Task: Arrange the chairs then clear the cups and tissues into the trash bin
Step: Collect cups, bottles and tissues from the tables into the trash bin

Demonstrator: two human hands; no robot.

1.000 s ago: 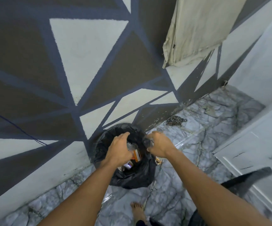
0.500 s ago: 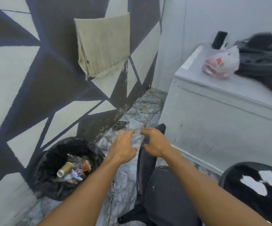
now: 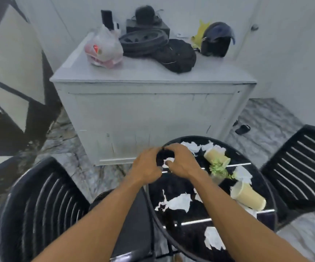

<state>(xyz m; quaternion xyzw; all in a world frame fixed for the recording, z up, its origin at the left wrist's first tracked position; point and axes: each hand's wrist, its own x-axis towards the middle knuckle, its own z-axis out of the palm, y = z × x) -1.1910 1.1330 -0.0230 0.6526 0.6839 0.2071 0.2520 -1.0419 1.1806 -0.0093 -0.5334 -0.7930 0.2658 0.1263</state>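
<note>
A round black table (image 3: 173, 231) carries torn white tissues (image 3: 179, 202) and two tipped yellow paper cups, one far (image 3: 216, 156) and one near (image 3: 247, 195). Both my hands hover over the table's far left rim. My right hand (image 3: 181, 161) pinches a small white tissue scrap (image 3: 169, 160) with curled fingers. Close beside that scrap is my left hand (image 3: 147, 167), fingers curled, its palm hidden. Black slatted chairs stand at the left (image 3: 35, 205) and the right (image 3: 300, 167) of the table. The trash bin is out of view.
A green shredded clump (image 3: 218, 168) lies between the cups. Behind the table stands a white cabinet (image 3: 149, 110) holding a plastic bag (image 3: 103, 48), black gear and a helmet (image 3: 216, 39). Marble floor shows on both sides; a patterned wall is at the left.
My view swung right from the black-lined trash bin by the wall to the table. Both hands, empty after the bin, came over the table, and the right one took a tissue scrap.
</note>
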